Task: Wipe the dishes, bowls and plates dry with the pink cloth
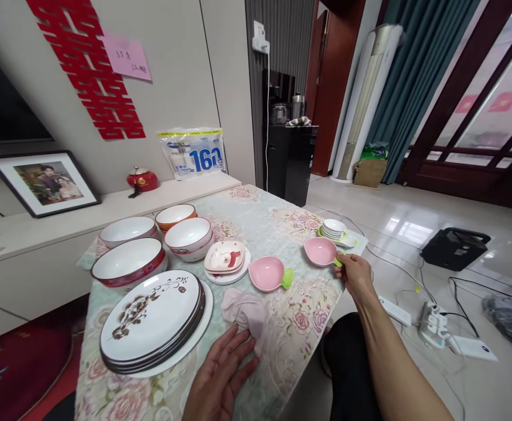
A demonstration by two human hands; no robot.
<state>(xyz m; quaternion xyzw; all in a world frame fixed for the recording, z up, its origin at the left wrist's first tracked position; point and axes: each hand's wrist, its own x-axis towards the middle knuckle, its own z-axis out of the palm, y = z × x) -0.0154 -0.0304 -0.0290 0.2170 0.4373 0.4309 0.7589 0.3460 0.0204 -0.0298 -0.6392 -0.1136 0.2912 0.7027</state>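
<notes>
Your right hand (356, 275) pinches a green-handled, round pink bowl (320, 251), your left hand (221, 372) loosely spread at a crumpled pale-pink cloth (245, 307).

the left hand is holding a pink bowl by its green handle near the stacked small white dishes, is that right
Not quite: the head view shows the right hand, not the left hand, holding a pink bowl by its green handle near the stacked small white dishes.
</notes>
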